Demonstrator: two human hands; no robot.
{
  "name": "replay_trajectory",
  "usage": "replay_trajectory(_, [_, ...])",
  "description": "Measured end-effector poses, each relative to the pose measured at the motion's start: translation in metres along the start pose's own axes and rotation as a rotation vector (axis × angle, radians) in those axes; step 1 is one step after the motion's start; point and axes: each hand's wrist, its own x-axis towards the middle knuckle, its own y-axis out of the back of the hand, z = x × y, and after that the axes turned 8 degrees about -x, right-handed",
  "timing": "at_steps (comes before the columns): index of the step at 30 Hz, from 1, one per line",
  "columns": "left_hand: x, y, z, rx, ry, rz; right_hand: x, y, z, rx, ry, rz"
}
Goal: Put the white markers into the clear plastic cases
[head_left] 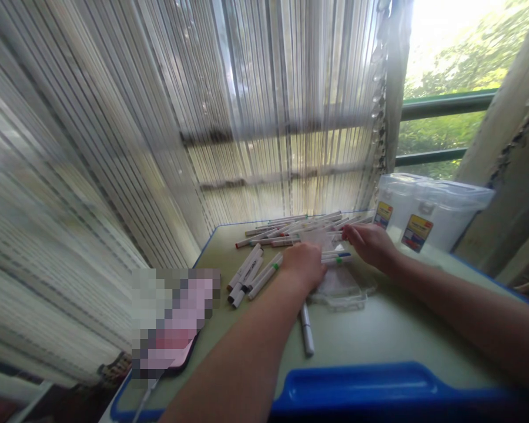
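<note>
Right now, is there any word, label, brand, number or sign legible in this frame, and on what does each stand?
None can be read.
Sticker on the left plastic container: yellow, red and blue, print too small and blurred.
Sticker on the right plastic container: same colours, also unreadable.
Markers by the left hand: no legible print.
Phone: pixelated, nothing readable.

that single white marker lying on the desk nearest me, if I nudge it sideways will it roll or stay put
The lone marker looks like a slim, smooth barrel lying flat on the desk, so it would probably roll if pushed across its length. It seems stiff and light for its size. Whether a clip or flat side would stop it cannot be seen.
</note>
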Motion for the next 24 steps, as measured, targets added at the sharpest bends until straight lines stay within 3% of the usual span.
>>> replay_trajectory(8, [0.003,-0.006,0.005,0.070,-0.075,0.007,0.001,0.000,0.003,-0.010,-0.021,-0.010])
replay_trajectory(12, [0.005,-0.006,0.001,0.021,-0.039,0.072,0.001,0.002,0.001,0.050,-0.039,-0.010])
replay_trajectory(18, [0.008,-0.002,-0.008,-0.286,0.058,0.284,0.004,-0.001,-0.003,0.091,0.023,-0.049])
replay_trajectory(24, [0.014,-0.010,-0.012,-0.582,-0.062,0.170,0.006,0.004,-0.025,0.283,0.051,-0.136])
